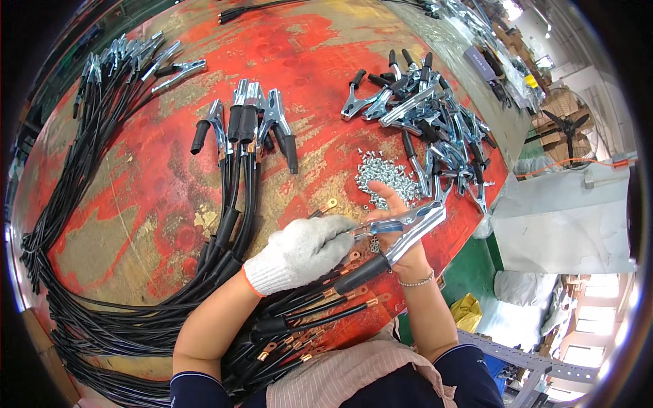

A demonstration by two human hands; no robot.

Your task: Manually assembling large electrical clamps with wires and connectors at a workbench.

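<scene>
A shiny metal ground clamp (416, 234) lies across my bare right hand (403, 251), which supports it from below with one finger stretched up past it. The clamp's jaws point to the upper right, and a black sleeve (362, 273) covers its lower handle. My left hand (303, 250), in a white knitted glove, is closed at the end of the upper handle. A coppery bit shows by its fingertips; the glove hides the rest. Just beyond my right fingers is a heap of small silvery screws (388, 178). Black cables with copper lugs (373, 301) lie below my hands.
Loose clamps (435, 115) are piled at the right of the worn red table (299, 61). Several clamps attached to cables (248, 119) lie in the middle. A long cable bundle (81, 173) with clamps bends along the left. A fan (566, 126) stands beyond the table's right edge.
</scene>
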